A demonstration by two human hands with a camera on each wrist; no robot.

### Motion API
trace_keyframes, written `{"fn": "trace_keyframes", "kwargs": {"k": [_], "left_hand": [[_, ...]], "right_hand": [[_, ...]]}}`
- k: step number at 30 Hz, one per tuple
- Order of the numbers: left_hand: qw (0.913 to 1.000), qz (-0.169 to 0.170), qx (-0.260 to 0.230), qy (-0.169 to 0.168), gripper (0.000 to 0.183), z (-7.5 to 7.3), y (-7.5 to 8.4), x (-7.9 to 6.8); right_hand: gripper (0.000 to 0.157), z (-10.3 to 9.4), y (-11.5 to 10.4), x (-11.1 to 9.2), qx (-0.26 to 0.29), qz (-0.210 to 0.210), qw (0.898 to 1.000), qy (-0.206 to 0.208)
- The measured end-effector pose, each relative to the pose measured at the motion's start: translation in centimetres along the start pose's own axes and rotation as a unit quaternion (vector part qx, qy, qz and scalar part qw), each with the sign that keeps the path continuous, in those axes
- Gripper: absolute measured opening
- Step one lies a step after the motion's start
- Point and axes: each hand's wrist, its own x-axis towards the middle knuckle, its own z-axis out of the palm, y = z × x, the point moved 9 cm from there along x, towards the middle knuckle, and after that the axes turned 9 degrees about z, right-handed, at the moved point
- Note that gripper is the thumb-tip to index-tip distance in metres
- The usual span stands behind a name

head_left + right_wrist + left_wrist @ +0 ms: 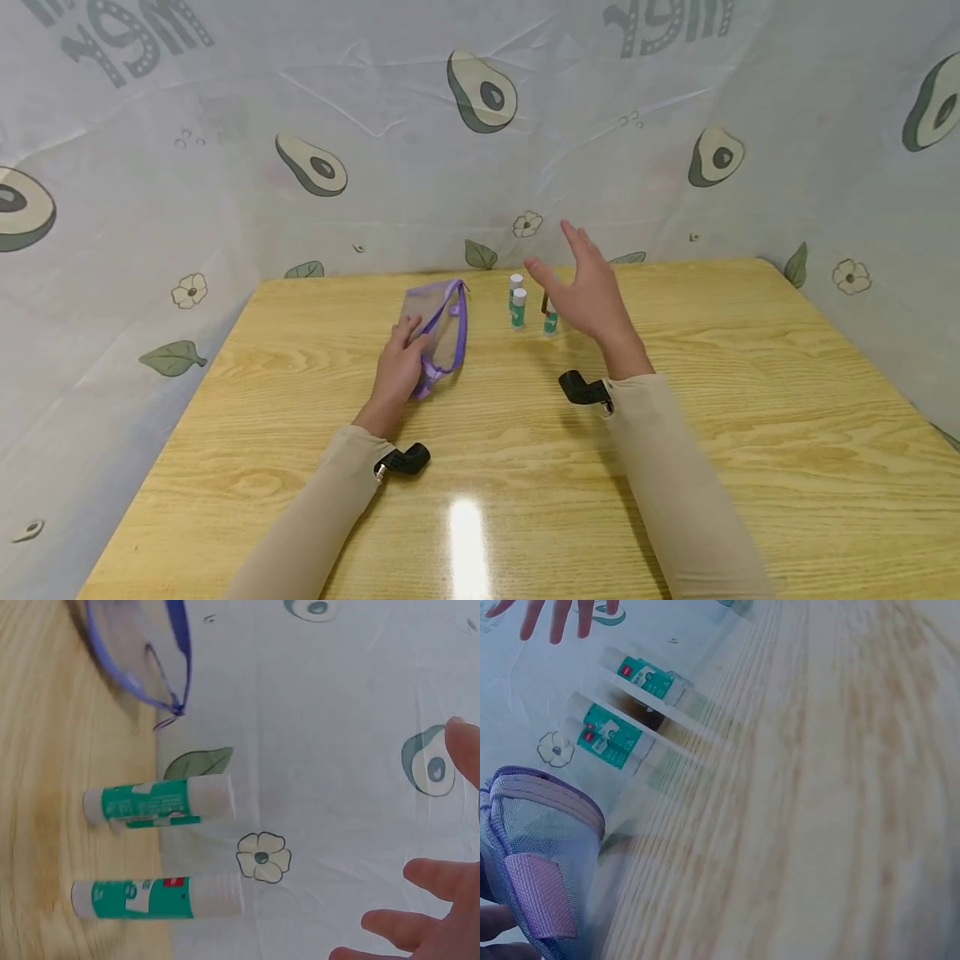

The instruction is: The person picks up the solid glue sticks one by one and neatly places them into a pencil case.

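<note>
My left hand (399,362) grips a mesh pouch (447,337) with purple trim, lying at the left of the middle. In the left wrist view the pouch (551,825) shows a pinkish-purple fabric tab, with fingertips (502,922) at its edge. Several glue sticks (518,309) with green labels and white caps stand upright right of the pouch. My right hand (588,292) hovers over the right-hand glue stick (551,320), fingers spread and holding nothing; it partly hides that group. In the right wrist view two glue sticks (154,801) show in front.
A dark brown object (639,712) stands among the glue sticks, mostly hidden. The wood-grain table (322,358) ends at the back against a pale curtain (390,200) printed with avocados, leaves and flowers. Black wrist mounts (581,388) stick out from both sleeves.
</note>
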Motion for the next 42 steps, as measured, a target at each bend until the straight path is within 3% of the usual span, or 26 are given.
{"fn": "trace_keyframes", "kwargs": {"k": [13,27,42], "left_hand": [[1.0000,0.003,0.002,0.004,0.056,0.3,0.0,-0.1],[0.9999,0.007,-0.013,0.002,0.055,0.1,-0.1,-0.3],[0.9996,0.022,-0.008,0.019,0.055,-0.3,-0.1,-0.1]], "right_hand": [[0.090,-0.8,0.6,0.3,0.102,0.046,0.993,0.034],[0.081,-2.5,2.8,0.2,0.184,0.045,0.976,0.107],[0.075,-2.6,5.5,1.0,0.220,0.068,0.965,0.124]]}}
